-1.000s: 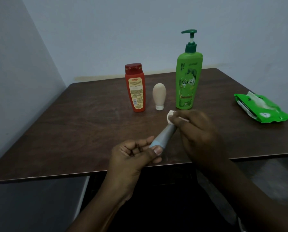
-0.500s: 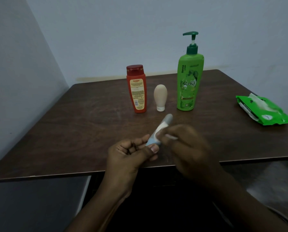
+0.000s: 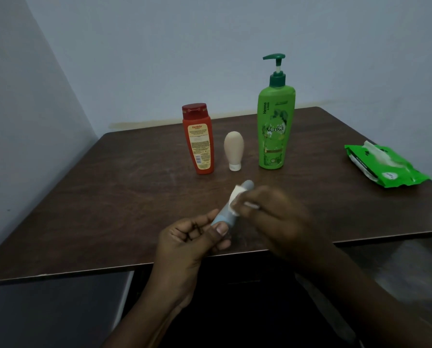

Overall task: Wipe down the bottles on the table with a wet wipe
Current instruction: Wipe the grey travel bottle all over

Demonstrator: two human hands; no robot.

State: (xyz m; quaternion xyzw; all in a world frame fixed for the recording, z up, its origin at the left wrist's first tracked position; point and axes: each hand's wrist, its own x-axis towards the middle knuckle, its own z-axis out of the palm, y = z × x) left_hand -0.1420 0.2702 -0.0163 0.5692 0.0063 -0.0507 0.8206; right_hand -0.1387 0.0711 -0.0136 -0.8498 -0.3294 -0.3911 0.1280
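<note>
Wipe (image 3: 235, 199) higher up tube (image 3: 226, 214)

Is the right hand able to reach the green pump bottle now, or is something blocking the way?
Probably yes. The pump bottle stands upright just beyond the right hand, with only bare table between. But that hand now pinches the wipe against the grey tube, so it is busy.

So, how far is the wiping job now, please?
Done: cannot tell; no bottle shows it. In hand: the left hand holds a grey tube; the right hand rubs it with a wet wipe. Seemingly left: red bottle, beige bottle, green pump bottle.
</note>
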